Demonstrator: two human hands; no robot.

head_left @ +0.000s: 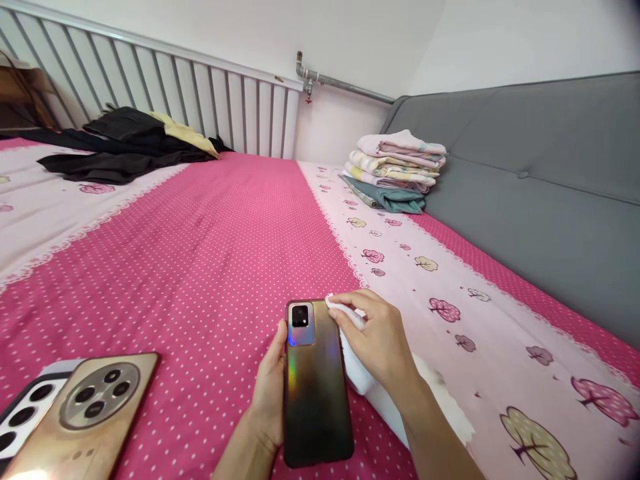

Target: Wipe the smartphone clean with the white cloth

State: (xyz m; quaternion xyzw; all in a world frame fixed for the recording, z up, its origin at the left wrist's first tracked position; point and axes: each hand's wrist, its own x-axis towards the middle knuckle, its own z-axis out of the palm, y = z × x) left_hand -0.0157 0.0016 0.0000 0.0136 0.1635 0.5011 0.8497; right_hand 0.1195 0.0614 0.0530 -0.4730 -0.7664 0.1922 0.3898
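Observation:
My left hand (271, 390) grips a smartphone (319, 393) in a dark translucent case along its left edge, with the back and camera block facing up. A rainbow sheen runs over the phone's back. Pinched in my right hand (376, 331) is a white cloth (357, 367), whose tip touches the phone's top right corner. The rest of the cloth hangs down under my right wrist onto the bed. Most fingers of my left hand are hidden behind the phone.
A gold phone (83, 417) overlaps a white-and-black phone (31, 408) at the lower left. Folded linens (397, 170) are stacked by the grey headboard (540, 173). Dark clothes (125, 143) lie near the white radiator (200, 100). Everything rests on a pink dotted bedspread (225, 247).

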